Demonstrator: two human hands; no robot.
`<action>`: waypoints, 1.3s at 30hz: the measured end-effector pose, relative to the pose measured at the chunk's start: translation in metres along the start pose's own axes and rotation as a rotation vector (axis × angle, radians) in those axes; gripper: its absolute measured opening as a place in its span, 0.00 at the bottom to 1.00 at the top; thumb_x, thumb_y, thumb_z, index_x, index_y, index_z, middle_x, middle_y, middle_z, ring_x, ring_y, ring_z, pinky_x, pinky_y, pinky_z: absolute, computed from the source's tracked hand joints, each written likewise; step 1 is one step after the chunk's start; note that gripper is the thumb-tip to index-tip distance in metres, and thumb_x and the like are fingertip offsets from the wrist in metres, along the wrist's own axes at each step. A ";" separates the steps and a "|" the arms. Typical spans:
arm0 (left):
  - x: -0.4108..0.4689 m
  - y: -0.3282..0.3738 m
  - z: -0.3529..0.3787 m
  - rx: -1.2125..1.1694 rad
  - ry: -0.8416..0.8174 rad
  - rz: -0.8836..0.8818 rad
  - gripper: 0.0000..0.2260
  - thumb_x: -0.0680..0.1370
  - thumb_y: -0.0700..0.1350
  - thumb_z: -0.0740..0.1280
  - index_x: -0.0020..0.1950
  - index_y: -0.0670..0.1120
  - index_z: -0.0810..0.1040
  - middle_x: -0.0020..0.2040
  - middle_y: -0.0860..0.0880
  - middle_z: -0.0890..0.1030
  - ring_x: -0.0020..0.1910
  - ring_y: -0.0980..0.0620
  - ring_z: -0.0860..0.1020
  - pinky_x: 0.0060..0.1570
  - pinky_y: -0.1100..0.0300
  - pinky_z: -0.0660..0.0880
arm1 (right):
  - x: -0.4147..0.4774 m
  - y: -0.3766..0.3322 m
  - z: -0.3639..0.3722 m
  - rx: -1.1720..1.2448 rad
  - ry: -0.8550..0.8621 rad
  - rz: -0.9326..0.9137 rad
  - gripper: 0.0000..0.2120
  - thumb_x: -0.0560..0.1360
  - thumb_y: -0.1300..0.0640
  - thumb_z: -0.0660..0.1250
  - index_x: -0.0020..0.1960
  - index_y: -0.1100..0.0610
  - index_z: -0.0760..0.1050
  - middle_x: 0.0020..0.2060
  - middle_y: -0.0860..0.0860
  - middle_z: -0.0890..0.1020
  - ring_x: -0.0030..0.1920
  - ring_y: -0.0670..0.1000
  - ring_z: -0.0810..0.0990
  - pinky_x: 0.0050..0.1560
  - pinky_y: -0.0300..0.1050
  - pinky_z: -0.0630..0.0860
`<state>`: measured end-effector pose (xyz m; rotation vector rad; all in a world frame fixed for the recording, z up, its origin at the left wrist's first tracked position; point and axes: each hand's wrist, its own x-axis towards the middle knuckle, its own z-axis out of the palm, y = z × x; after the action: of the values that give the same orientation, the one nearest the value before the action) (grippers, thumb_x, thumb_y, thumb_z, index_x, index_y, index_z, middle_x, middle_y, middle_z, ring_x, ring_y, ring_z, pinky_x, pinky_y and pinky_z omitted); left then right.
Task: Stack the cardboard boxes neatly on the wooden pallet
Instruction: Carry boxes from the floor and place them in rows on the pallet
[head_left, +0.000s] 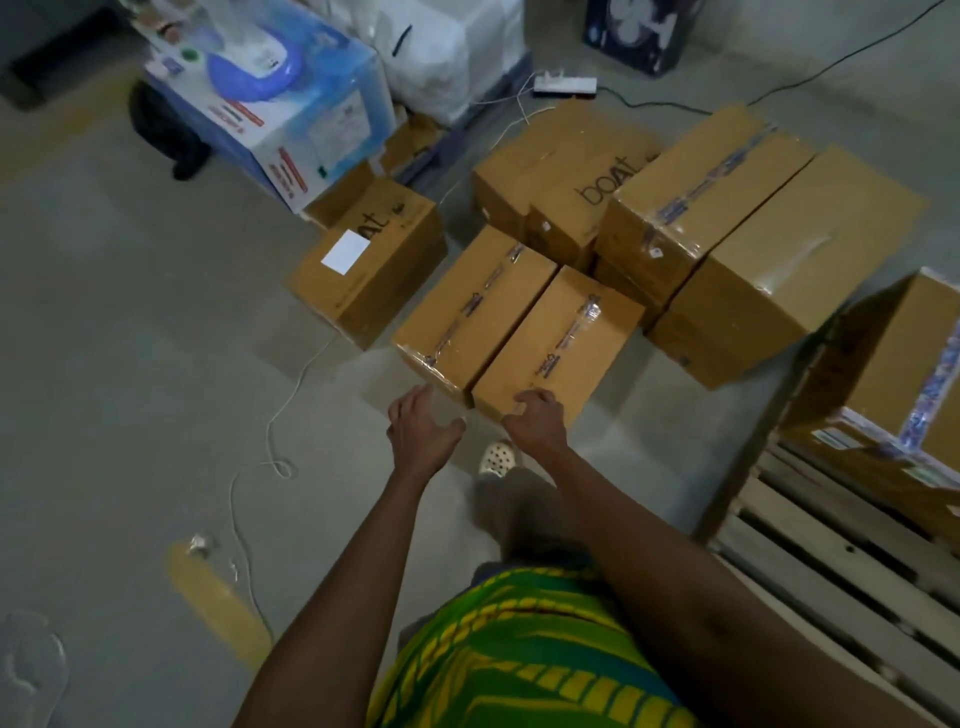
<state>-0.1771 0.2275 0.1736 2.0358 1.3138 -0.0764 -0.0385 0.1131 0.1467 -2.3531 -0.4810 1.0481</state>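
Risk of a lopsided lift: the near box (558, 338), on the floor, is gripped at its near edge by the right hand (535, 421) alone, while the left hand (421, 426) is spread wide, holding nothing. The touching neighbouring box (472, 306) could be dragged, and the cord (283, 470) snagged on the way to the pallet (831, 577).
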 end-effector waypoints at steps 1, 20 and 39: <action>0.019 0.001 -0.005 -0.005 -0.004 0.012 0.35 0.74 0.53 0.73 0.79 0.49 0.64 0.79 0.48 0.65 0.78 0.45 0.58 0.71 0.42 0.64 | 0.014 -0.012 0.004 0.020 -0.002 0.011 0.23 0.76 0.56 0.67 0.71 0.56 0.73 0.73 0.54 0.66 0.73 0.59 0.63 0.70 0.54 0.67; 0.489 -0.069 0.053 0.092 -0.292 0.033 0.34 0.74 0.55 0.73 0.78 0.52 0.67 0.76 0.47 0.69 0.76 0.42 0.65 0.73 0.39 0.64 | 0.387 -0.082 0.122 0.416 0.156 0.382 0.24 0.79 0.48 0.70 0.72 0.54 0.73 0.71 0.53 0.74 0.70 0.55 0.73 0.69 0.53 0.71; 0.661 -0.085 0.125 0.192 -0.208 -0.033 0.31 0.68 0.52 0.62 0.69 0.39 0.73 0.66 0.38 0.77 0.65 0.36 0.75 0.63 0.47 0.73 | 0.504 -0.057 0.223 0.678 0.519 0.853 0.53 0.57 0.24 0.66 0.73 0.56 0.69 0.67 0.54 0.78 0.66 0.58 0.77 0.66 0.56 0.74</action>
<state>0.1109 0.6887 -0.2310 2.0997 1.2484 -0.4323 0.1073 0.4833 -0.2392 -2.0397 0.9919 0.6816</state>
